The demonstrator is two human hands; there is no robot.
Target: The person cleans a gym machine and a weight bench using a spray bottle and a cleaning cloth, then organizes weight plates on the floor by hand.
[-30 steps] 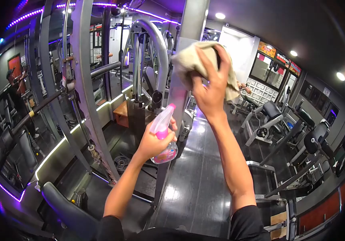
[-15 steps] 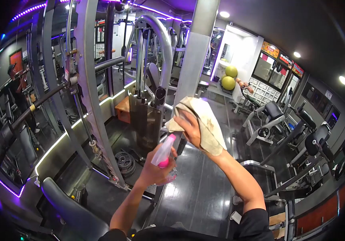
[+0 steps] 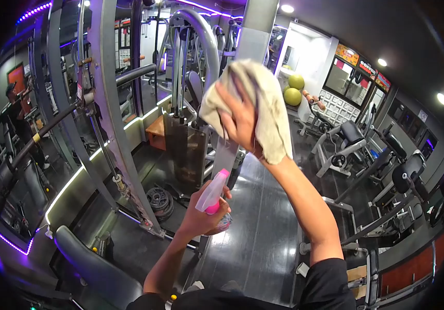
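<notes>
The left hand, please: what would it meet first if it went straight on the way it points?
Probably the grey post, just past the spray bottle that the left hand holds, though depth is unclear.

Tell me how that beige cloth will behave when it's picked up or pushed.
Probably floppy: the cloth drapes in folds around the right hand and hangs below it. Likely light, since one raised hand carries it. It should slide along the steel upright rather than roll, possibly bunching.
</notes>
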